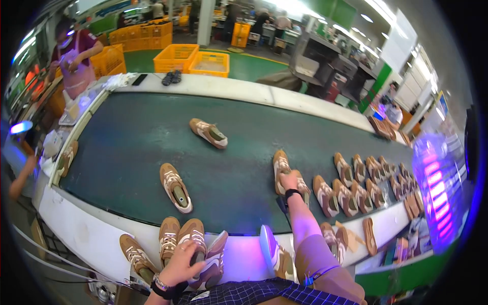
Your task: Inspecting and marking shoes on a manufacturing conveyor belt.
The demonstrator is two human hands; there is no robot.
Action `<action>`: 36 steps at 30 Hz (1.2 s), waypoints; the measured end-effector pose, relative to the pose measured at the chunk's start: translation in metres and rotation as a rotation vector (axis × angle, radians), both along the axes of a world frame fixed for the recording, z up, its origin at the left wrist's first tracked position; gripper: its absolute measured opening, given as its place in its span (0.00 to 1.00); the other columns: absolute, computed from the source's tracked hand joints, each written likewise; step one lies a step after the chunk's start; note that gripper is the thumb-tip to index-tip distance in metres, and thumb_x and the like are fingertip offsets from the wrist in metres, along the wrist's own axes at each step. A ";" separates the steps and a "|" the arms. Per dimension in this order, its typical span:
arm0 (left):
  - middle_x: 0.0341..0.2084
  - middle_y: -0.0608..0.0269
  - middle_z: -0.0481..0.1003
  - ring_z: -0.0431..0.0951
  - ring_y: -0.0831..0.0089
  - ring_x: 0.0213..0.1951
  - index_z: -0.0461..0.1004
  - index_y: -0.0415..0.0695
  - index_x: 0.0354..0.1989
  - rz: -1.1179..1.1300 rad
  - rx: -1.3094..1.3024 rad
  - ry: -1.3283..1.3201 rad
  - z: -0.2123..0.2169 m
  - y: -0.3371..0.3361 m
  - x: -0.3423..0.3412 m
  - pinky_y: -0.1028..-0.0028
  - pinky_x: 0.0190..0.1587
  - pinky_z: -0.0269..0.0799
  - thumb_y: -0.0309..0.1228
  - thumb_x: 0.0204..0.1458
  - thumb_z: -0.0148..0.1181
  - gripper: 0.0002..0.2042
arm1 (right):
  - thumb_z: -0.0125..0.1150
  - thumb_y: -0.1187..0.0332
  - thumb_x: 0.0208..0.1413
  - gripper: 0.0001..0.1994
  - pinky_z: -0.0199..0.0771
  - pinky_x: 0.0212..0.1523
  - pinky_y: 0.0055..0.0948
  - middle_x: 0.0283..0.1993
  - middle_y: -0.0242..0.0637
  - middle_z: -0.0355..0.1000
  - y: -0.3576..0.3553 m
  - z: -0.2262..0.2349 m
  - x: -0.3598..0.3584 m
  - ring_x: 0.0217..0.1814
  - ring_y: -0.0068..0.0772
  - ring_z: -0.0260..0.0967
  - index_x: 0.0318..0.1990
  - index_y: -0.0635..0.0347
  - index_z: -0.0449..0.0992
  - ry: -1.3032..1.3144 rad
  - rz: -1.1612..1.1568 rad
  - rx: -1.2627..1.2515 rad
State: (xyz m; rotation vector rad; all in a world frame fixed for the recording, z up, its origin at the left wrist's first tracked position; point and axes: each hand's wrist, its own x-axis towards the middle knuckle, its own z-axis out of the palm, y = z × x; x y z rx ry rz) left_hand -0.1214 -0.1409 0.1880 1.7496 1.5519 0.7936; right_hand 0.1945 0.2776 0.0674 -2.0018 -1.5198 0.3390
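Note:
My left hand (184,260) grips the heel end of a brown sneaker (194,233) that stands on the white near ledge (96,229) among several like it. My right hand (289,181), with a black wristband, reaches out over the dark green conveyor belt (132,147). It closes on a brown sneaker (303,188) that lies right beside another one (279,166). Two more sneakers lie alone on the belt, one in the middle (176,187) and one farther off (209,133).
Rows of brown sneakers (356,190) fill the belt's right side. A person in a pink apron (76,61) stands at the far left end. Yellow crates (192,59) sit behind the belt. A purple lamp (438,188) glows at right.

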 end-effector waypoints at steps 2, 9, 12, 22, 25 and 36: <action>0.53 0.43 0.62 0.60 0.48 0.56 0.64 0.32 0.51 0.026 0.015 0.092 -0.005 -0.006 0.009 0.61 0.59 0.55 0.43 0.44 0.61 0.30 | 0.64 0.58 0.36 0.27 0.69 0.46 0.41 0.39 0.63 0.71 0.025 -0.018 0.020 0.46 0.57 0.70 0.40 0.74 0.70 -0.015 0.048 -0.122; 0.56 0.41 0.56 0.56 0.40 0.57 0.65 0.41 0.54 0.179 -0.013 0.375 0.008 -0.017 0.046 0.49 0.59 0.49 0.44 0.39 0.64 0.33 | 0.73 0.60 0.23 0.31 0.73 0.42 0.33 0.38 0.51 0.74 0.025 -0.011 0.005 0.41 0.45 0.74 0.37 0.73 0.73 -0.055 0.102 -0.303; 0.57 0.42 0.55 0.52 0.39 0.59 0.67 0.44 0.53 0.178 -0.056 0.456 0.004 -0.015 0.057 0.44 0.60 0.43 0.42 0.36 0.65 0.32 | 0.73 0.60 0.25 0.29 0.73 0.42 0.33 0.38 0.51 0.74 0.009 -0.005 0.006 0.40 0.44 0.74 0.38 0.71 0.74 -0.011 0.207 -0.330; 0.57 0.39 0.55 0.53 0.39 0.57 0.55 0.36 0.59 0.382 0.088 0.352 -0.016 -0.022 0.061 0.51 0.60 0.50 0.39 0.36 0.64 0.39 | 0.73 0.62 0.24 0.34 0.72 0.45 0.36 0.39 0.54 0.72 -0.084 -0.009 -0.037 0.43 0.47 0.72 0.42 0.74 0.69 0.099 0.531 -0.533; 0.56 0.31 0.52 0.54 0.36 0.57 0.51 0.35 0.61 0.484 -0.036 0.279 -0.012 -0.021 0.057 0.53 0.60 0.52 0.38 0.37 0.64 0.41 | 0.66 0.68 0.37 0.21 0.73 0.40 0.33 0.36 0.43 0.74 -0.088 0.005 -0.040 0.37 0.39 0.73 0.40 0.70 0.71 0.718 0.488 -0.779; 0.54 0.32 0.58 0.59 0.44 0.57 0.50 0.30 0.60 0.292 0.190 0.271 -0.003 -0.012 0.098 0.59 0.60 0.54 0.36 0.39 0.64 0.41 | 0.58 0.64 0.40 0.34 0.73 0.48 0.43 0.48 0.54 0.68 -0.222 0.112 0.009 0.48 0.51 0.70 0.57 0.69 0.57 1.837 0.769 -0.758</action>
